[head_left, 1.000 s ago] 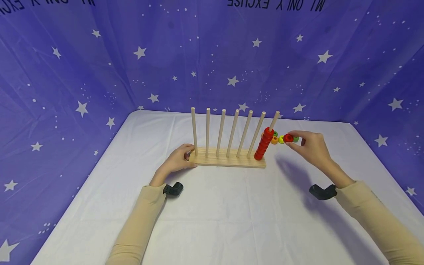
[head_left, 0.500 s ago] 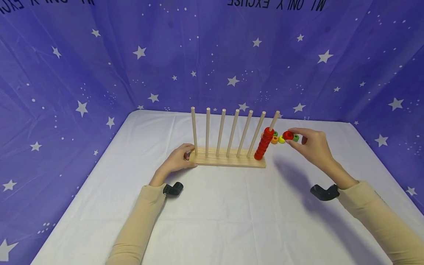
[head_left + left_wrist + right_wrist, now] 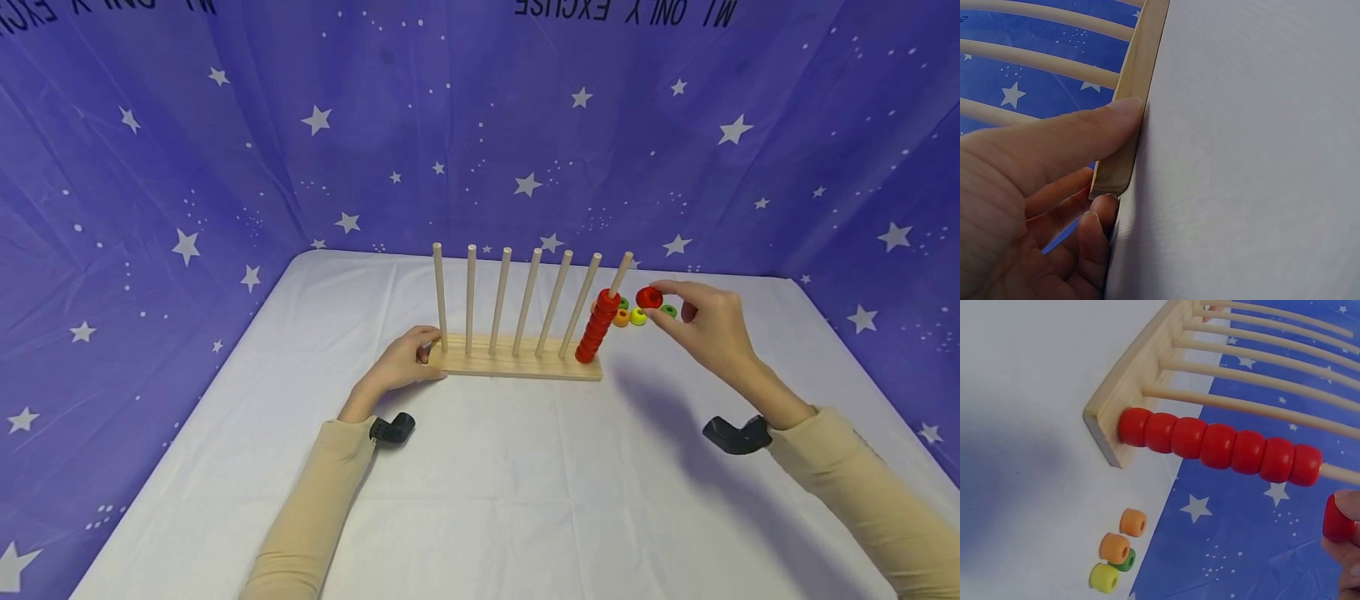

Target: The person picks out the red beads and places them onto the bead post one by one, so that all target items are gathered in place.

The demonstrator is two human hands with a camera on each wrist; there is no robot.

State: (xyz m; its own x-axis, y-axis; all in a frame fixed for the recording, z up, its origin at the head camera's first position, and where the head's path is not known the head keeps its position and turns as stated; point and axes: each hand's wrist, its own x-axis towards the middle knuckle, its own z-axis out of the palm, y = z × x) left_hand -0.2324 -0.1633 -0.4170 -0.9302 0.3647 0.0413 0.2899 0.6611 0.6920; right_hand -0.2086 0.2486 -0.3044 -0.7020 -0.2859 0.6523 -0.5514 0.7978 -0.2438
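Note:
A wooden peg rack (image 3: 517, 363) with a row of upright pegs stands on the white table. My left hand (image 3: 401, 362) grips its left end, and in the left wrist view the thumb (image 3: 1097, 134) lies along the front edge with fingers curled at the end. Several red beads (image 3: 597, 327) are stacked on the rightmost peg (image 3: 1335, 474), whose top sticks out bare. To the right of that peg, my right hand (image 3: 708, 325) pinches a single red bead (image 3: 649, 297) between thumb and fingers, in the air and apart from the peg.
Behind and right of the rack lie loose beads: a yellow bead (image 3: 638, 317), orange beads (image 3: 1114, 548) and green beads (image 3: 667, 312). Some are partly hidden by the stack or my right hand. A blue starry cloth (image 3: 480, 125) hangs behind the table (image 3: 487, 500).
My right hand has lifted the red bead slightly up and to the left, and the bead has tilted. The left hand and the rack have stayed in place.

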